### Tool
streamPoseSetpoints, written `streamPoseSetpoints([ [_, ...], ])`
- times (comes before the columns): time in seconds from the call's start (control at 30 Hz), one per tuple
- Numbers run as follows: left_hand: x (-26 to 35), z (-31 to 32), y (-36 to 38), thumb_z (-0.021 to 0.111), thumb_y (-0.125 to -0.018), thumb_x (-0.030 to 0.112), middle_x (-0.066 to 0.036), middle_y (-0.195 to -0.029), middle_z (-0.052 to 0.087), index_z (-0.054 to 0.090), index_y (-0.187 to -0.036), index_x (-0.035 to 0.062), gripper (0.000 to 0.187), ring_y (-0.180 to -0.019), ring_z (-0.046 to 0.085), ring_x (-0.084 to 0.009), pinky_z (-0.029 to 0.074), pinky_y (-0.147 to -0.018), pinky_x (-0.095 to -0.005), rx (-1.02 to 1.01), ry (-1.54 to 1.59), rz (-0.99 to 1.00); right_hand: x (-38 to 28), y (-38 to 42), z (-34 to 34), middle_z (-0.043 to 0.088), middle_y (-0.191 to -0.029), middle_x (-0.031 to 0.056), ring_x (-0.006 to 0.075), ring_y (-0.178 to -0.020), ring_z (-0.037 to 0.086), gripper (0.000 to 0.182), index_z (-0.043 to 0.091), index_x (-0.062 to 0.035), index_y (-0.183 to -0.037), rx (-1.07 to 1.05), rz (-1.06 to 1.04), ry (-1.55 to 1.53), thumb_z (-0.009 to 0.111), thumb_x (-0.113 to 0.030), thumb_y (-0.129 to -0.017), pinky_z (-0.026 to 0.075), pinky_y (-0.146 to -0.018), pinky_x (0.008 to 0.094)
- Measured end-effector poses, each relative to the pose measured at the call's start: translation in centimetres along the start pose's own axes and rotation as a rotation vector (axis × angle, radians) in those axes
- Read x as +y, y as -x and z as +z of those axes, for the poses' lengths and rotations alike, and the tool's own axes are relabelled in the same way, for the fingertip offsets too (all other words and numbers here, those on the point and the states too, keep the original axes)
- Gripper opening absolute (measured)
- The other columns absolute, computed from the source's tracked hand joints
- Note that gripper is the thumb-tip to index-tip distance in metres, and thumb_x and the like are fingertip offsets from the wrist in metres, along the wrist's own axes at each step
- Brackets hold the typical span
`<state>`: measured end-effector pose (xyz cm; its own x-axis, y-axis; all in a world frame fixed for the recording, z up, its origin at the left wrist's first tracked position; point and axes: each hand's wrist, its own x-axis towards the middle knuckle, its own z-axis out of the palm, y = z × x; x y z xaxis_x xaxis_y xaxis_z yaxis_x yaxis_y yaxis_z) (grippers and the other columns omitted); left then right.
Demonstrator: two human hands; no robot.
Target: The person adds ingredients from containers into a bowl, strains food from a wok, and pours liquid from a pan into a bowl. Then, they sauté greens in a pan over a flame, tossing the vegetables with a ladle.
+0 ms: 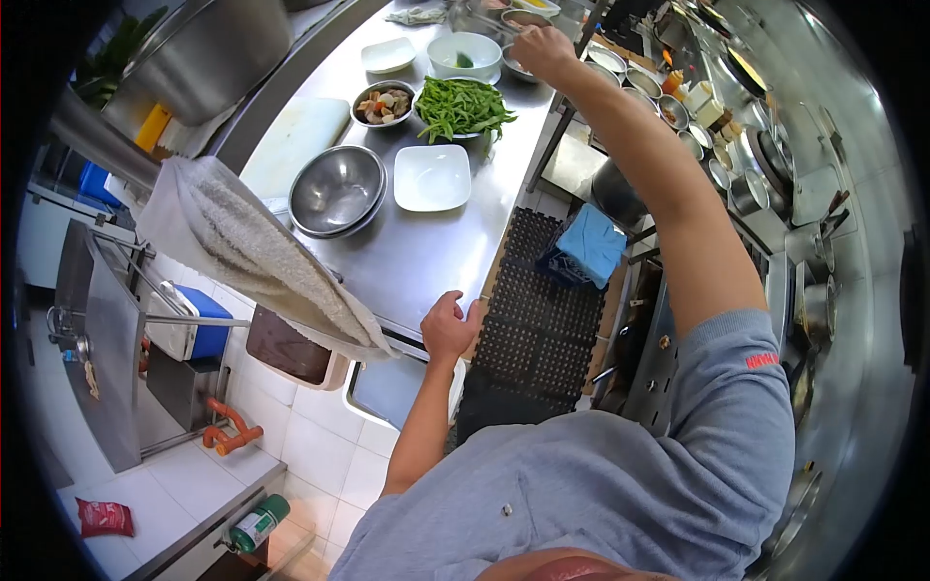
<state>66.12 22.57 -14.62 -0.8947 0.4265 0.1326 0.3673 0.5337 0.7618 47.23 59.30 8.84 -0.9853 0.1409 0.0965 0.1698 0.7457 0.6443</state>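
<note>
My right hand [542, 52] is stretched out over the far end of the steel counter, closed, among small bowls. What its fingers hold, if anything, I cannot make out. My left hand [450, 326] is by the counter's near edge, fingers loosely bent and thumb apart, holding nothing. Ahead of it is a white square dish [432, 178]. Beyond that, a heap of cut green vegetables [460, 107] stands beside a steel bowl of chopped pieces [384, 105]. A pale bowl [478, 54] with a bit of green inside is near my right forearm.
Stacked steel bowls [336, 191] and a white cutting board [295, 145] lie on the counter's left side. A towel [257, 247] hangs over a rail. A black rubber mat [523, 320] covers the floor, with a blue-topped crate [587, 244] on it. Stoves and pans line the right.
</note>
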Motion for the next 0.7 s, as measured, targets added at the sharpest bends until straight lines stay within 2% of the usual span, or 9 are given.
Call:
streamPoseSetpoints([
  [0.13,-0.2,0.1,0.0,0.072,-0.075,0.027,-0.005,-0.06,0.056,0.066,-0.091,0.0071,0.027,-0.055,0.056,-0.025,0.045,-0.054,-0.0383,-0.005,-0.009,0.015,1.0,1.8,0.3,0.069,-0.1,0.0107,0.0275,-0.09,0.069,0.018,0.072,-0.01,-0.096,0.116,0.177,-0.134,0.06,-0.013,-0.083,0.058,-0.067,0.0362],
  [0.23,-0.8,0.1,0.0,0.071,-0.077,0.029,-0.006,-0.06,0.056,0.065,-0.092,0.0064,0.028,-0.054,0.056,-0.0248,0.045,-0.054,-0.0388,-0.019,-0.007,0.026,0.3,6.3,0.5,0.069,-0.092,0.0134,0.0316,-0.087,0.067,0.016,0.07,-0.0079,-0.089,0.189,0.24,-0.617,0.062,-0.016,-0.078,0.055,-0.069,0.044],
  [0.33,-1.7,0.9,-0.3,0.072,-0.078,0.03,-0.006,-0.059,0.054,0.065,-0.093,0.0045,0.03,-0.051,0.052,-0.0202,0.043,-0.053,-0.0365,-0.038,0.02,0.041,-2.2,13.2,1.6,0.068,-0.086,0.0124,0.0299,-0.081,0.064,0.023,0.069,-0.0099,-0.09,0.129,0.463,-1.411,0.068,-0.024,-0.071,0.051,-0.074,0.0422],
  [0.4,-1.4,1.0,-0.2,0.071,-0.079,0.028,-0.005,-0.059,0.054,0.066,-0.093,0.0041,0.029,-0.051,0.05,-0.018,0.043,-0.054,-0.0355,-0.027,-0.058,0.046,-6.2,18.9,1.7,0.065,-0.072,0.0116,0.022,-0.059,0.063,0.013,0.067,-0.0037,-0.085,0.304,0.603,-2.415,0.066,-0.006,-0.073,0.052,-0.053,0.0384],
  [0.47,-1.2,1.0,0.2,0.069,-0.079,0.026,-0.004,-0.062,0.057,0.066,-0.093,0.0045,0.026,-0.054,0.051,-0.018,0.043,-0.055,-0.0355,-0.022,-0.022,0.008,-10.9,27.4,0.3,0.06,-0.062,0.0116,0.0195,-0.046,0.058,0.03,0.057,0.0033,-0.104,0.56,0.549,-2.714,0.062,0.001,-0.075,0.048,-0.044,0.0321],
  [0.5,-1.5,0.9,0.2,0.069,-0.079,0.026,-0.004,-0.062,0.057,0.066,-0.093,0.0045,0.026,-0.054,0.051,-0.018,0.043,-0.055,-0.0355,-0.06,-0.025,0.053,-12.1,32.8,-1.7,0.059,-0.065,0.0101,0.0182,-0.048,0.057,0.046,0.046,0.0032,-0.119,0.505,0.506,-2.739,0.061,0.002,-0.075,0.047,-0.043,0.0324],
  [0.57,-2.1,1.4,-0.3,0.068,-0.079,0.025,-0.004,-0.066,0.059,0.065,-0.091,0.0046,0.024,-0.058,0.053,-0.0188,0.044,-0.057,-0.0356,0.007,-0.044,0.076,-17.1,41.4,-0.6,0.053,-0.069,0.0059,0.0157,-0.05,0.055,0.056,0.039,-0.0005,-0.125,0.612,0.476,-2.778,0.065,0.0,-0.075,0.046,-0.043,0.0292],
  [0.67,-2.3,1.1,-0.4,0.064,-0.082,0.031,-0.007,-0.072,0.061,0.064,-0.093,0.0056,0.028,-0.063,0.056,-0.0224,0.045,-0.06,-0.0386,-0.029,-0.16,0.142,-19.1,54.1,-3.8,0.049,-0.065,0.0013,0.0083,-0.041,0.045,0.031,0.044,-0.0027,-0.105,0.205,0.955,-2.546,0.065,-0.007,-0.083,0.037,-0.034,0.0251],
  [0.7,-2.1,1.1,-0.5,0.063,-0.083,0.033,-0.008,-0.074,0.062,0.063,-0.096,0.0059,0.03,-0.064,0.057,-0.0238,0.045,-0.061,-0.0398,-0.026,-0.253,0.144,-19.9,57.7,-4.7,0.048,-0.064,0.0008,0.0073,-0.039,0.044,0.027,0.043,-0.0034,-0.1,0.252,1.079,-2.599,0.065,-0.007,-0.084,0.036,-0.033,0.0245],
])
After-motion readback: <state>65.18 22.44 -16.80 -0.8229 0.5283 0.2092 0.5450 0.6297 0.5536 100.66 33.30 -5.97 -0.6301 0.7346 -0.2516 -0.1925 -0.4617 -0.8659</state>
